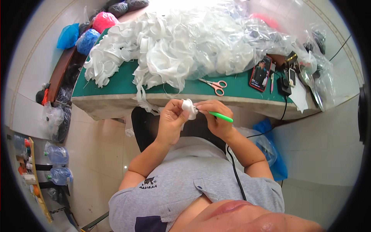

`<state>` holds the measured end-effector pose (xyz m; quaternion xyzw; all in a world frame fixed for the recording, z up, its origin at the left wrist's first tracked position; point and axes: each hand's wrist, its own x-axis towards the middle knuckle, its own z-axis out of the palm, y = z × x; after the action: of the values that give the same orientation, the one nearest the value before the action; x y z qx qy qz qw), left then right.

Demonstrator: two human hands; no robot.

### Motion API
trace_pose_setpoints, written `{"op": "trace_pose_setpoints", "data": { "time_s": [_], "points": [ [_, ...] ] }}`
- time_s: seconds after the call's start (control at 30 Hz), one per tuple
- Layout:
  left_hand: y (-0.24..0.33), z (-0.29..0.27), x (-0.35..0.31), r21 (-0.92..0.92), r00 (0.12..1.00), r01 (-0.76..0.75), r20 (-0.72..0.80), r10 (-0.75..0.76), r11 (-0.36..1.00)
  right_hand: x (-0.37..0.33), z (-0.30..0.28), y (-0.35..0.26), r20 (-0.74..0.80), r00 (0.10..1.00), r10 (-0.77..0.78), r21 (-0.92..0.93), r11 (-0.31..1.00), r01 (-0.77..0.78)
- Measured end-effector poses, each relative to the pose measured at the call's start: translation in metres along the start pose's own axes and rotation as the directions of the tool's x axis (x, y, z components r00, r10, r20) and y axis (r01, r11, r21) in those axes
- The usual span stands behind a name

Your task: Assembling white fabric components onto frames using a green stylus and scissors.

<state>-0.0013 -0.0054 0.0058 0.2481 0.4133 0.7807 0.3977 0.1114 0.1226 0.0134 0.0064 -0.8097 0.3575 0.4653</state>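
Observation:
My left hand [171,120] is closed, pinching a small rolled piece of white ribbon [188,107] between thumb and fingers. At its right side my right hand [217,120] is closed around a slim tool with a bright green handle [222,116]. The tool's thin dark tip meets the ribbon piece, and its exact kind is hidden by my fingers. Just beyond my hands, a white ribbon strip [142,96] hangs over the table's front edge. It trails from a large heap of curled white ribbon [162,54], partly under clear plastic.
Pink-handled scissors [216,86] lie on the green tabletop [239,89]. To their right are a phone with a lit screen [260,73], a pen [271,83] and a black adapter [284,87] with a cord. Bagged blue bottles [58,154] stand at the left; a blue bag [277,162] sits at the right.

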Motion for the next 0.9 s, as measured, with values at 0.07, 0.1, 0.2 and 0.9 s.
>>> {"op": "trace_pose_setpoints", "data": {
  "time_s": [0.07,0.1,0.2,0.9],
  "points": [
    [0.002,0.0,0.0,-0.063,1.0,0.024,0.02,-0.023,0.998,-0.001,0.002,-0.002,-0.002,1.0,0.007,0.012,1.0,-0.007],
    [0.003,0.001,0.0,-0.123,0.998,0.063,0.039,-0.059,0.99,-0.002,0.004,0.0,-0.05,0.999,0.001,0.035,0.999,0.001],
    [-0.002,-0.012,-0.005,-0.104,0.99,0.08,0.128,-0.067,0.991,-0.002,0.001,0.005,-0.214,0.965,0.153,0.098,0.986,-0.135],
    [0.015,-0.011,0.013,-0.27,0.694,0.646,0.597,-0.402,0.714,0.003,-0.017,-0.015,0.083,0.977,0.196,0.418,0.883,-0.213]
  ]
}}
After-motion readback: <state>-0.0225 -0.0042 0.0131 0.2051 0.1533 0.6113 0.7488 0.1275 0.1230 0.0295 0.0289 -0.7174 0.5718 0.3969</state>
